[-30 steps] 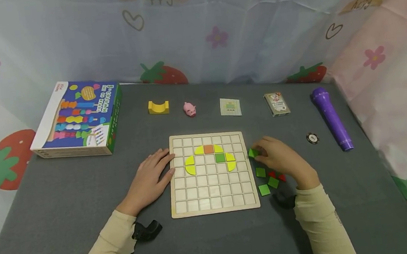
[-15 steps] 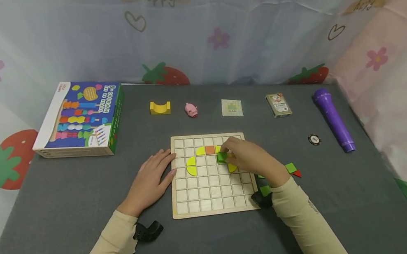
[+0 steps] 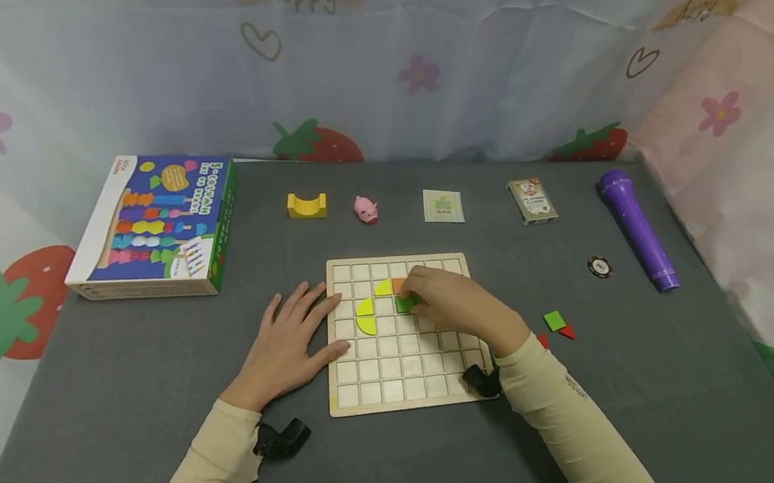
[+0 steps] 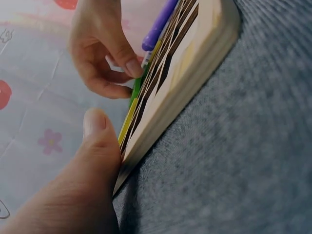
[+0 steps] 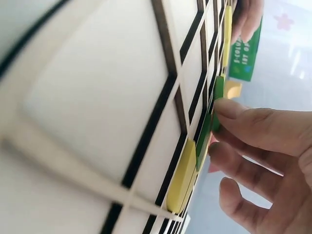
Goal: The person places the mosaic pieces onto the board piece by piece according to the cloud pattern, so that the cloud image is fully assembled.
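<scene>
A wooden grid board [image 3: 379,404] lies flat on the dark cloth. My right hand [image 3: 461,306] is over its upper middle, pinching a green square tile [image 3: 405,304] between thumb and fingers. In the right wrist view, this green tile [image 5: 219,90] stands just left of another green tile [image 5: 203,141] set in the grid. My left hand [image 3: 290,348] rests with fingers spread at the board's left edge, its fingertips on the rim. Yellow quarter-round tiles [image 3: 366,325] and a partly hidden orange square tile [image 3: 398,285] sit in cells. My right hand covers the tiles beneath it.
A green square [image 3: 554,321] and red triangles [image 3: 566,332] lie right of the board. Behind are a game box [image 3: 158,218], yellow arch block [image 3: 307,206], pink pig [image 3: 366,210], pattern card [image 3: 443,206] and card pack [image 3: 533,201]. A poker chip [image 3: 600,267] lies near a purple microphone [image 3: 638,231].
My right hand has picked up a green tile beside the board and carried it left over the grid. My left fingers have spread and shifted slightly onto the board's edge.
</scene>
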The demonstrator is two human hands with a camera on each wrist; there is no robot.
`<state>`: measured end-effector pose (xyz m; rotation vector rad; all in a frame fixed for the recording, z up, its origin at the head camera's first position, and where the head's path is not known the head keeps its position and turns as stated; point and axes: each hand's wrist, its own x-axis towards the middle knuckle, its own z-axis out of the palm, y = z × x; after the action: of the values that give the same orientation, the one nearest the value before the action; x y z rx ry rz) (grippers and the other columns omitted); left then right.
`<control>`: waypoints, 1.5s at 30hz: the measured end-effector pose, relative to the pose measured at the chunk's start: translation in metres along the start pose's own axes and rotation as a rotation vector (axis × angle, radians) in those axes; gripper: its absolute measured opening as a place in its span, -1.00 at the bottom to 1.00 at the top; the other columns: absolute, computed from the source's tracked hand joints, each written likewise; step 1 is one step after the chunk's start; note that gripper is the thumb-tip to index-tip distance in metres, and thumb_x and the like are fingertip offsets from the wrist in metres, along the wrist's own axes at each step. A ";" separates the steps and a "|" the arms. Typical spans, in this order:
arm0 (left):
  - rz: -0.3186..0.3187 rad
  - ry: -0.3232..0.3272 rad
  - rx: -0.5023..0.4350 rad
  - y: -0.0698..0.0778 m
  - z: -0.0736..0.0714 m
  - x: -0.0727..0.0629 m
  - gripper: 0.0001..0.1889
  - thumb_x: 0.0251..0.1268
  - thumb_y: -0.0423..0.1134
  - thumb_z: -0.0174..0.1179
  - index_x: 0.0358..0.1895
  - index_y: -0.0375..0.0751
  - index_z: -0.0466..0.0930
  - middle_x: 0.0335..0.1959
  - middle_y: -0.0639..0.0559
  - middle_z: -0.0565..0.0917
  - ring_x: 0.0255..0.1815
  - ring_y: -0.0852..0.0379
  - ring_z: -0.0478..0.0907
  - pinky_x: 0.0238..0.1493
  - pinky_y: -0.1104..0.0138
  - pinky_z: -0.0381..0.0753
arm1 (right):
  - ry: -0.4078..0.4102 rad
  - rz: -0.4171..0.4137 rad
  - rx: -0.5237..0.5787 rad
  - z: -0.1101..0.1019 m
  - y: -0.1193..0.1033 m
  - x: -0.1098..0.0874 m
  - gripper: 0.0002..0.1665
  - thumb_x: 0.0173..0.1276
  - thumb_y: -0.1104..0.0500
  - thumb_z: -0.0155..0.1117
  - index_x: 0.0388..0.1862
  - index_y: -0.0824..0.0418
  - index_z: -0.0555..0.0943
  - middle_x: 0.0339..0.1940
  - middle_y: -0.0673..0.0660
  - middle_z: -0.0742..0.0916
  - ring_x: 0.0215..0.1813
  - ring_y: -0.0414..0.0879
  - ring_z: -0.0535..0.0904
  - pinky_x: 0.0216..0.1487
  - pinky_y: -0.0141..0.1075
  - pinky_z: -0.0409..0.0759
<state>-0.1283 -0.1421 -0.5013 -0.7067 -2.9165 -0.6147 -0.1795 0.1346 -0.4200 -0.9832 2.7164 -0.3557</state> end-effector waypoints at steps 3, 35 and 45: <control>0.010 -0.010 -0.005 0.000 -0.001 0.000 -0.20 0.25 0.36 0.02 0.50 0.13 0.13 0.52 0.00 0.11 0.55 -0.09 -0.07 0.47 -0.16 -0.19 | 0.004 -0.006 -0.020 0.001 -0.002 0.001 -0.75 0.25 0.23 0.38 -0.07 0.17 0.65 -0.15 -0.01 0.65 -0.14 -0.17 0.60 -0.08 -0.29 0.62; 0.040 -0.024 0.025 0.000 -0.001 0.000 -0.32 0.33 0.34 -0.06 0.46 0.23 0.20 0.52 0.06 0.14 0.54 -0.09 -0.02 0.45 -0.19 -0.16 | 0.081 0.109 0.035 -0.014 0.029 -0.042 -0.77 0.36 0.18 0.26 -0.02 0.19 0.60 -0.09 0.07 0.65 -0.13 -0.08 0.60 -0.12 -0.17 0.61; 0.023 -0.017 0.008 0.001 -0.001 0.001 -0.27 0.31 0.33 -0.02 0.48 0.14 0.18 0.52 0.08 0.14 0.54 -0.06 -0.02 0.46 -0.17 -0.16 | 0.034 0.202 0.115 -0.014 0.068 -0.097 -0.74 0.33 0.25 0.28 -0.02 0.28 0.58 -0.14 0.14 0.65 -0.17 -0.03 0.59 -0.16 -0.13 0.60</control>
<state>-0.1286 -0.1413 -0.5003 -0.7471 -2.9201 -0.5976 -0.1514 0.2510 -0.4145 -0.6720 2.7583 -0.4878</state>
